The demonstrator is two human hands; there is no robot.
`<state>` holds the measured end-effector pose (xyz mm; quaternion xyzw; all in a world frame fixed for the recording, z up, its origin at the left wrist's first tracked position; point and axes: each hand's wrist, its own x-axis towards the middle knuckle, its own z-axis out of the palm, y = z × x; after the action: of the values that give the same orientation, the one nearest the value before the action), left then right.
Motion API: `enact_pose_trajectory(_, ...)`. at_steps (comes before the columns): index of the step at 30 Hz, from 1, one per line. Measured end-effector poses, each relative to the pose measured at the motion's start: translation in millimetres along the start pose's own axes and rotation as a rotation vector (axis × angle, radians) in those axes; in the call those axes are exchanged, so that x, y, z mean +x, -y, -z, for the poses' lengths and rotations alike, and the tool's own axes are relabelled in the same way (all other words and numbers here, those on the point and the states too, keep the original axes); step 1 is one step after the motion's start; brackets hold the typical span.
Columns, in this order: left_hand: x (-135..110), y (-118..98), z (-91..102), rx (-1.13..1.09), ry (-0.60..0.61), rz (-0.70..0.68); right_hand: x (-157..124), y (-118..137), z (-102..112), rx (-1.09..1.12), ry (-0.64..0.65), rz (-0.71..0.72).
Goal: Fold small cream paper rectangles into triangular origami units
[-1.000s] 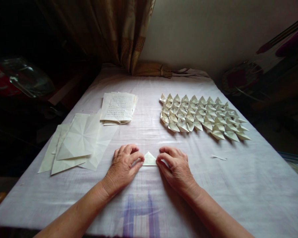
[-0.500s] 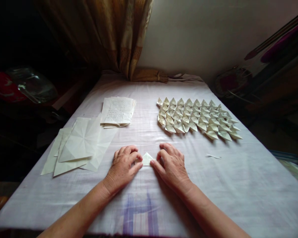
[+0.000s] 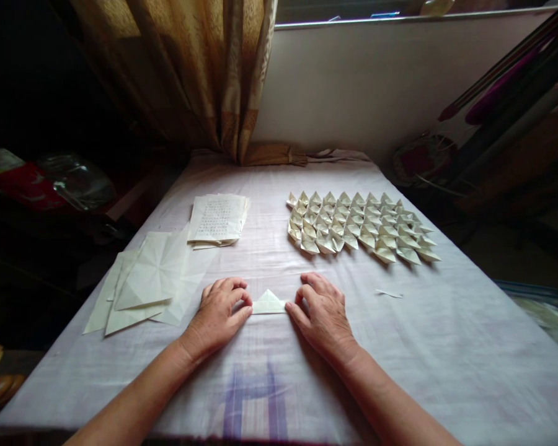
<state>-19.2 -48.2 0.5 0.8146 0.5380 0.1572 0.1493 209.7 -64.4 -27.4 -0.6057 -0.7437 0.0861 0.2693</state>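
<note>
A small piece of folded white paper lies flat on the cloth in front of me, a low strip with a pointed peak at its middle. Its left end is between the thumb and fingers of my left hand. At the right end my right hand has its thumb on the strip's tip, with the fingers curled in. Past my right hand, rows of folded paper boats stand packed close together.
Creased paper sheets overlap on the left, below a stack of written pages. A thin white paper scrap lies on the right of the cloth-covered table. A gold curtain hangs at the far edge.
My left hand has moved left, away from my right, and more of the strip's width shows between them. The camera view has tilted up, bringing a ledge into sight.
</note>
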Motion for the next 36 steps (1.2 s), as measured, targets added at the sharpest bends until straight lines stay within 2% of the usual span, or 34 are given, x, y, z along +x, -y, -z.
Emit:
enact_pose_trajectory(5,2,-21,-5.8,0.044,-0.039,-0.056,-1,-2,-2,0.015,-0.03,0.011)
enact_pose_trajectory(7,5,-29,-10.0,0.074,-0.026,-0.04,-1,-2,-3,0.022,-0.033,0.012)
enact_pose_trajectory(10,12,-38,-10.3,0.106,0.045,0.023,-2,-3,-3,0.033,-0.038,0.02)
enact_pose_trajectory(14,24,-46,-0.4,0.137,0.195,0.1,-2,-3,-3,0.048,-0.02,0.035)
enact_pose_trajectory(17,31,-52,5.7,0.146,0.229,0.108,-3,-3,-3,0.055,0.002,0.057)
enact_pose_trajectory(27,21,-52,-2.3,0.111,0.152,0.094,-2,-1,1,0.109,0.067,0.104)
enact_pose_trajectory(36,15,-50,-9.0,0.036,0.053,0.015,-2,-6,-7,0.169,-0.008,0.156)
